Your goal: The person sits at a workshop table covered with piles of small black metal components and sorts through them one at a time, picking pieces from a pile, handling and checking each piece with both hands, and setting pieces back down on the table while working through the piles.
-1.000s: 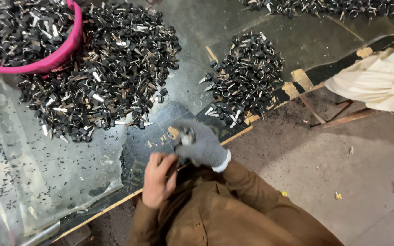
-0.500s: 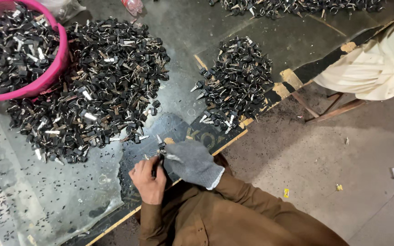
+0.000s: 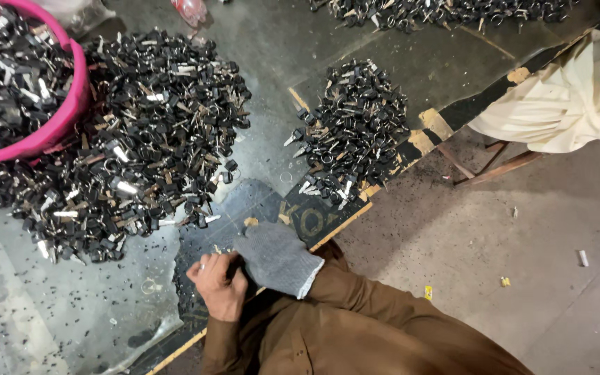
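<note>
My left hand (image 3: 218,283) is bare and its fingers are curled tight over a small dark part at the near edge of the table (image 3: 272,48); the part is almost hidden. My right hand (image 3: 276,257), in a grey knitted glove, lies knuckles up against the left hand, and its fingertips are hidden. Both sleeves are brown. Just beyond the hands lies a big heap of black-and-metal key-like parts (image 3: 140,139). A smaller heap of the same parts (image 3: 359,128) lies to the right of it.
A pink tub (image 3: 71,104) full of the same parts stands at the far left. Another row of parts (image 3: 446,10) runs along the far edge. A person in cream clothing (image 3: 564,97) sits at the right, above wooden stool legs (image 3: 498,167). Small scraps dot the concrete floor (image 3: 494,236).
The view has shifted, so the heaps sit higher and further left. My hands have drawn together at the table edge, and the small metal piece seen at the glove is now covered.
</note>
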Action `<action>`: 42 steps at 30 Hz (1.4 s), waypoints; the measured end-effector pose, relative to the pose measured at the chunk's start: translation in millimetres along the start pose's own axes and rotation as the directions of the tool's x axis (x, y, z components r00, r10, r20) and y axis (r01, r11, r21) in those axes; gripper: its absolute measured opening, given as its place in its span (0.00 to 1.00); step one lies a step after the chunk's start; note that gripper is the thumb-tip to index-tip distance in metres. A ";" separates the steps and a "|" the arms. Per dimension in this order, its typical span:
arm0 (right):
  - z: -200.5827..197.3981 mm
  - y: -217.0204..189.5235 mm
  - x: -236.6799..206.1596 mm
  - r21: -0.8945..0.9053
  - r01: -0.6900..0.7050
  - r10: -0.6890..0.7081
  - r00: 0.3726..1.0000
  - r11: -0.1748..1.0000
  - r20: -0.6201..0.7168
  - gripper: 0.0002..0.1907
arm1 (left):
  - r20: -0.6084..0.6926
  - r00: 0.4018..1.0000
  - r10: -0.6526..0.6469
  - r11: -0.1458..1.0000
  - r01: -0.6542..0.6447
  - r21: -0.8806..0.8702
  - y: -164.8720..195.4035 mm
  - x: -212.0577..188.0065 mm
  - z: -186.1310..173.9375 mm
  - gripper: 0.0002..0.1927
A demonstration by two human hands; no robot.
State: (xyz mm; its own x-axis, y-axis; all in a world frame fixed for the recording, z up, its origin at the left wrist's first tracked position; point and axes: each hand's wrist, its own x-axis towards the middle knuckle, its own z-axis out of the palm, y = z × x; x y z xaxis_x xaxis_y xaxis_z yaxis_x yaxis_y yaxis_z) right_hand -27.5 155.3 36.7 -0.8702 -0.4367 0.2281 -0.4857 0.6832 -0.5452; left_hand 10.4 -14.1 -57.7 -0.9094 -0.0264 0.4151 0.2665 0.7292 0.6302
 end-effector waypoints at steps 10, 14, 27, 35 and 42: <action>-6.0 10.6 -0.6 0.191 0.012 0.008 0.994 0.982 -0.105 0.09 | -0.010 0.999 -0.054 0.998 0.053 -0.027 0.3 8.3 0.8 0.10; -3.2 11.7 -3.5 0.247 0.103 -0.048 0.975 0.964 -0.218 0.14 | 0.095 0.988 -0.122 0.987 0.131 -0.090 -7.1 10.5 -6.1 0.09; 14.5 -12.5 -4.0 -0.003 0.061 -0.061 0.998 0.998 -0.034 0.14 | 0.032 0.999 -0.006 0.999 0.008 -0.048 -17.0 4.2 -5.5 0.23; 24.6 -18.0 0.3 -0.030 0.039 -0.039 0.999 0.999 0.005 0.14 | 0.110 0.994 -0.021 0.992 0.035 -0.124 -18.1 -1.7 -14.9 0.15; 3.5 -11.4 -14.1 -0.018 0.121 -0.121 0.993 0.993 -0.016 0.14 | -0.063 0.997 -0.046 0.991 0.053 0.122 -9.8 -16.4 -3.6 0.22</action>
State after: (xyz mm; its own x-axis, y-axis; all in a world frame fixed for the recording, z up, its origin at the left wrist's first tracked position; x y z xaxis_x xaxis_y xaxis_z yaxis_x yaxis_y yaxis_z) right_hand -9.4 151.6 36.8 -0.8062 -0.5068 0.3052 -0.5887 0.6357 -0.4994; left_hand 23.9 -23.2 -68.4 -0.8987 -0.1029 0.4262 0.1767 0.8047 0.5668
